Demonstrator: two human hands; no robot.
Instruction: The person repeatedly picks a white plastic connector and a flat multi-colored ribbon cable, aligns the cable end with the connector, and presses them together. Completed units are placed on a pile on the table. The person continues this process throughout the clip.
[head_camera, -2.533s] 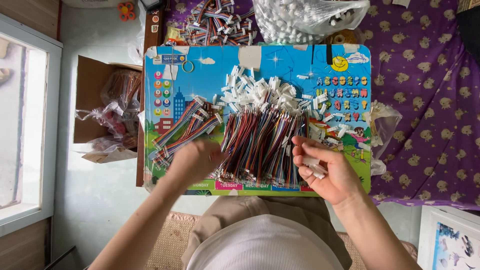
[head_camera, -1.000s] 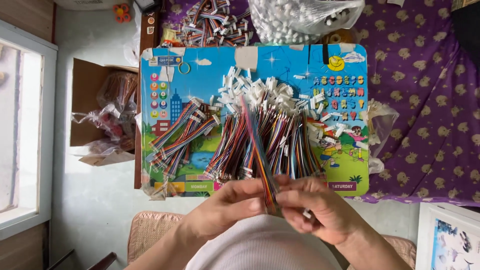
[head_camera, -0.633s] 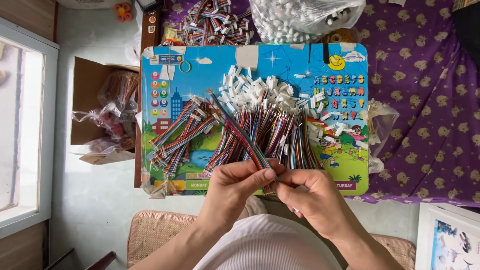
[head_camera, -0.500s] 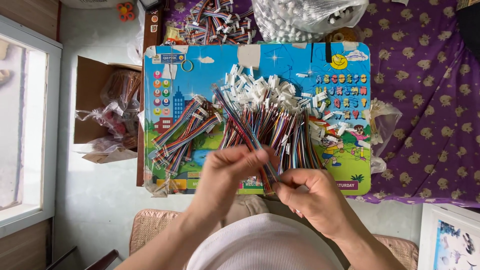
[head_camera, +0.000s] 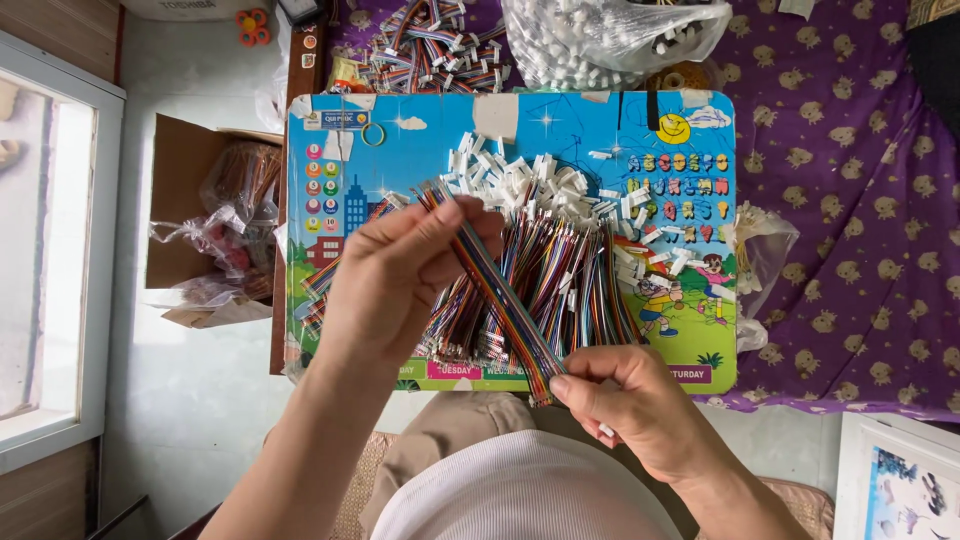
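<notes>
Left hand (head_camera: 395, 275) at centre frame, fingers pinched on upper part of striped ribbon cable (head_camera: 495, 290). Right hand (head_camera: 635, 405) lower right, fingers gripping cable's lower end. Cable runs diagonally above wire pile (head_camera: 560, 265) on colourful board (head_camera: 690, 330). Cardboard box (head_camera: 185, 200) at left.

L hand (head_camera: 395, 275) hides wire bundles (head_camera: 330, 280); connector details too small.
</notes>
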